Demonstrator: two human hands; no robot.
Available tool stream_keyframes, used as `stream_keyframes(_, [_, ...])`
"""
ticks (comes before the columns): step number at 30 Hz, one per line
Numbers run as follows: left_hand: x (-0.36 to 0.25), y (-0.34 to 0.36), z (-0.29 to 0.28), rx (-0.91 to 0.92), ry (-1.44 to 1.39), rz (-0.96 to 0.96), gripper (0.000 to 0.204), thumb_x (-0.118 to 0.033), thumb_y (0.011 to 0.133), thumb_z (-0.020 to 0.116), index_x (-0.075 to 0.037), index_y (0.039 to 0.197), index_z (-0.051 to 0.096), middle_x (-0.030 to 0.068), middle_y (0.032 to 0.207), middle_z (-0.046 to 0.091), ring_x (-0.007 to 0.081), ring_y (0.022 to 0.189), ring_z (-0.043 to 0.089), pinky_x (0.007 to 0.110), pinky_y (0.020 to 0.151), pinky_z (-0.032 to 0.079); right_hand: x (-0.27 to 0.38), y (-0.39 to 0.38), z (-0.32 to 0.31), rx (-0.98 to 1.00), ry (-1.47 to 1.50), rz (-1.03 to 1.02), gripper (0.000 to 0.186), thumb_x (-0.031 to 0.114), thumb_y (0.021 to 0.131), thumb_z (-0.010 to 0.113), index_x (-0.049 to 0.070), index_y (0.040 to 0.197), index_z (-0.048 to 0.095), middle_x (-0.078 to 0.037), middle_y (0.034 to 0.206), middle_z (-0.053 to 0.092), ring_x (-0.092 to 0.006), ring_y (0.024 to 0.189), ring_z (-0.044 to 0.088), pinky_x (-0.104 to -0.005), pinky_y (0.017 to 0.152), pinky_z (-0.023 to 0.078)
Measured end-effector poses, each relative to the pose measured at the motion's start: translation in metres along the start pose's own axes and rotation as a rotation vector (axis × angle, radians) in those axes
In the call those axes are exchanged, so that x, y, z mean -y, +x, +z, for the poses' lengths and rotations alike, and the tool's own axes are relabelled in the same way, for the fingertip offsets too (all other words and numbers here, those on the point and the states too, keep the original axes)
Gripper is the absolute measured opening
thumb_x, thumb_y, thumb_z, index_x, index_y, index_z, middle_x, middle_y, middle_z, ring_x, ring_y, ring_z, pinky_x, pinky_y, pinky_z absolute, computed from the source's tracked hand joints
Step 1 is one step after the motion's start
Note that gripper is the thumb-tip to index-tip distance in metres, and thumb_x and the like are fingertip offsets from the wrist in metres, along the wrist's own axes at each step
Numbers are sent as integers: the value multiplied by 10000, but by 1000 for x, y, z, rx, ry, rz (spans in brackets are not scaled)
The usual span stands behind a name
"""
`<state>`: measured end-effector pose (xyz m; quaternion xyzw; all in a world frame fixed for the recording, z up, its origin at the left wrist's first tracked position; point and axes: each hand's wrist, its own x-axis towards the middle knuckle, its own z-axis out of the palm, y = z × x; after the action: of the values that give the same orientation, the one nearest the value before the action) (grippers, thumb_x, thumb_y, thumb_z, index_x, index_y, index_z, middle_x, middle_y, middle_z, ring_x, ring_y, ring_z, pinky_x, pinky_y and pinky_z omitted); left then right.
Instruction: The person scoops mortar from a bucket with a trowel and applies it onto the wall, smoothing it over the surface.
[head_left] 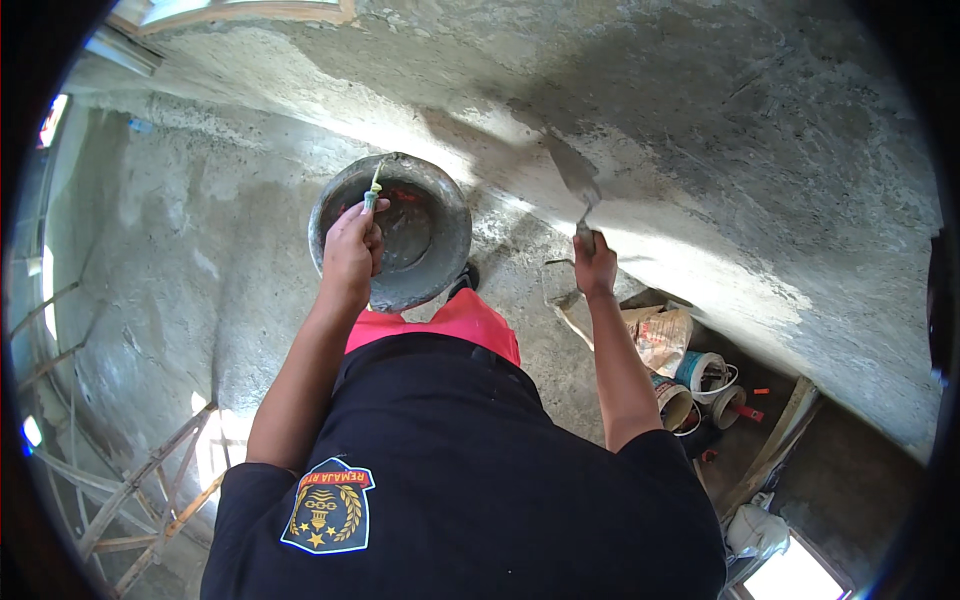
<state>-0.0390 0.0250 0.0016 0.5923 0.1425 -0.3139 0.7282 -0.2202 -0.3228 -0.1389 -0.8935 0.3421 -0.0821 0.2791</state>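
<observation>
My left hand (355, 235) grips an upright, thin tool (374, 188) with a pale green handle; its exact kind is hard to tell. Behind it is a round grey basin (430, 270) with wet grey mix inside. My right hand (595, 260) is closed on the handle of a trowel (577, 175), whose grey blade points away from me against the backdrop of the rough plastered wall (760, 170). Whether the blade touches the wall I cannot tell.
At the right, a torn sack (660, 338) lies near several buckets (700, 372), a wooden board (775, 450) and a white bag (757, 530). A scaffold frame (150, 480) stands at the lower left. Concrete floor (510, 350) shows around my feet.
</observation>
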Motion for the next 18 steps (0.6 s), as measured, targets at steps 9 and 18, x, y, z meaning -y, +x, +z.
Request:
stream_keyframes(9, [-1,-4,-6,-11,-28,-17,274,-228,1003,426,-57,1127,599,-63,623,343,44,454,266,237,415,202,22,-11,6,126,37,-97,320,377,881,636,109,1056,624,-194,802,679,-407,759,662,-471,648,516])
stream_keyframes(18, [4,-5,-15,-15,-1,-4,281,-223,1003,419,-47,1131,598,-59,621,350,46,452,269,237,410,215,20,25,27,210,-167,-17,377,444,876,629,113,1055,616,-204,848,684,-430,818,649,-503,694,509])
